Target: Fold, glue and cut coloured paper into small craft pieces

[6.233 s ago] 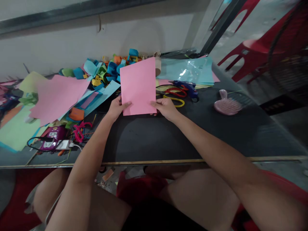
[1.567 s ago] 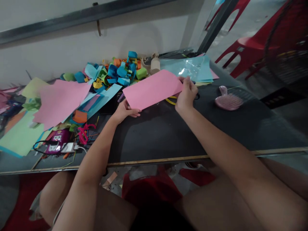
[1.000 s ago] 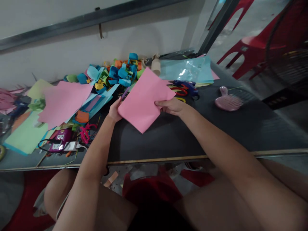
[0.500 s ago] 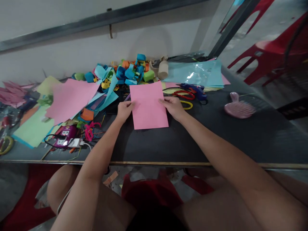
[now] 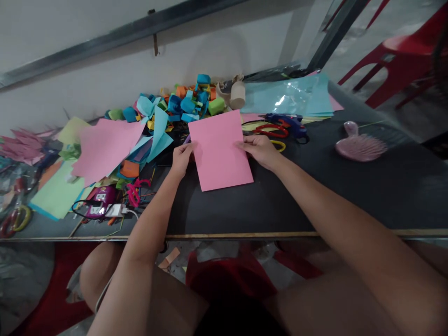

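— Black counter (image 5: pixel 315 196) fills most of the view. What sits on it?
— Largest is the heap of loose coloured paper (image 5: pixel 105 144), from nine to eleven o'clock of the middle. Next come the clear-wrapped blue sheets (image 5: pixel 290 95) at one o'clock. Dead centre is the pink sheet (image 5: pixel 220 149), with its near edge down on the counter. Whether the far edge is lifted I cannot tell.
— And the hands?
— The left hand (image 5: pixel 182 158) is at the sheet's nine o'clock and the right hand (image 5: pixel 259 150) at its three o'clock. Each grip is closed on a side edge. How far the fingers reach beneath is hidden.
— Smaller things?
— A pink hairbrush (image 5: pixel 360 147) lies well apart at three o'clock. Red scissors (image 5: pixel 271 133) are just beyond the right hand at one o'clock. A purple power strip (image 5: pixel 96 209) with its cable is at eight o'clock.
— What could go wrong?
— My guess is that the paper is thin and held only at its edges, so an uneven pull would crease or skew it. The right hand is near the scissors and could nudge them. A sweep towards nine o'clock could drag a corner into the heap and snag it.
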A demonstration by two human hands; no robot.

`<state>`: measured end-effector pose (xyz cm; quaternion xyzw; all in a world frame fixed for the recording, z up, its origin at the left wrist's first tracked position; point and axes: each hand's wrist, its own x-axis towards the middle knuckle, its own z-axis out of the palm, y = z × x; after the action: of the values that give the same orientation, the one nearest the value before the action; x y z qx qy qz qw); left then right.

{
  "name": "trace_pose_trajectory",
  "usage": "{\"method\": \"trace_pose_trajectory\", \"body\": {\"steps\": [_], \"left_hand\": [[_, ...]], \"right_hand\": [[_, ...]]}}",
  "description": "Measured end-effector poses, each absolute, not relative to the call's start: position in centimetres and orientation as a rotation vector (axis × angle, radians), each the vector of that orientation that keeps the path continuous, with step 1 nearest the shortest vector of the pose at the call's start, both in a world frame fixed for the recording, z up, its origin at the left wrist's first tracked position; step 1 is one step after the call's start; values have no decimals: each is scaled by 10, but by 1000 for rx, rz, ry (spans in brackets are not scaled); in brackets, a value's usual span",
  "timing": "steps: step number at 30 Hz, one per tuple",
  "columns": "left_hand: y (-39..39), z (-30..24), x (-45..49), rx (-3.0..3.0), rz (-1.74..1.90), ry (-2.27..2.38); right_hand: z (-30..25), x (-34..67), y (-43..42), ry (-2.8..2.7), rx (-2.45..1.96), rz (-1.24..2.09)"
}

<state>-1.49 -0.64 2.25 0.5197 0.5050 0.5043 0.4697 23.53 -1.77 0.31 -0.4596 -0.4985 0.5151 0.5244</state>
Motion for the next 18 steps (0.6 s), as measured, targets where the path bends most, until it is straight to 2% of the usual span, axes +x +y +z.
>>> {"method": "trace_pose_trajectory", "body": {"steps": [14,18], "left_hand": [[-10,25,-14,1318,1245,1156],[-7,22,-17,1409,1134,1054]], "right_hand": [[3,233,-23,-1237,-1051,1174],[4,233,-22,-1181,-1070,1183]]}}
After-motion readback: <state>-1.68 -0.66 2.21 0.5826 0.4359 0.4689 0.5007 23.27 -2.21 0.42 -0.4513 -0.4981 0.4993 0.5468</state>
